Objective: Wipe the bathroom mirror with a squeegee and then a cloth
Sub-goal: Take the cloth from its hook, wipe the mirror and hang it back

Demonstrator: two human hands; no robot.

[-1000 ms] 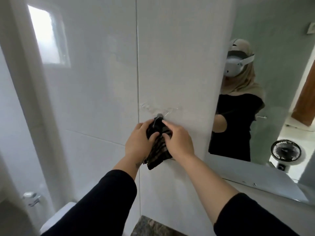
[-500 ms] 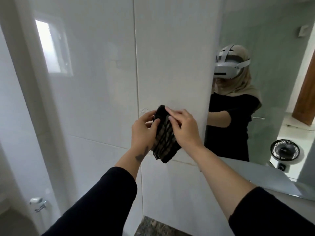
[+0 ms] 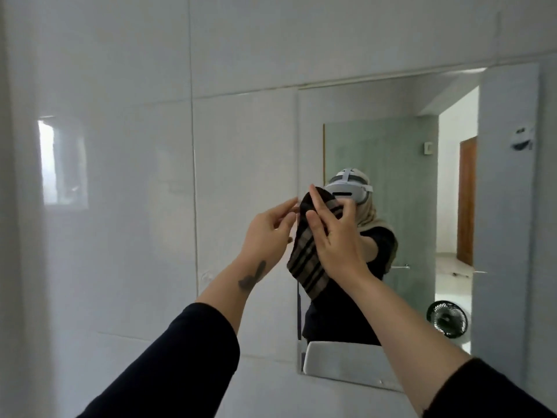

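A dark cloth [image 3: 306, 260] with brown stripes hangs folded in front of the mirror's left edge. My right hand [image 3: 334, 236] grips its upper part, fingers spread over it. My left hand [image 3: 268, 233] is just to the left of the cloth, fingers apart, fingertips near its top; I cannot tell whether they touch it. The mirror [image 3: 391, 140] fills the right half of the wall and reflects a person in black with a white headset. No squeegee is in view.
White glossy wall tiles [image 3: 135, 176] cover the left. A small hook mount [image 3: 206, 277] sits on the tile left of the mirror. The mirror reflects a black fan [image 3: 446, 318], a green glass panel and a doorway.
Both hands lifted the cloth off the wall hook and carried it up and right to the mirror's left edge. The view turned right. My left hand has loosened from the cloth.
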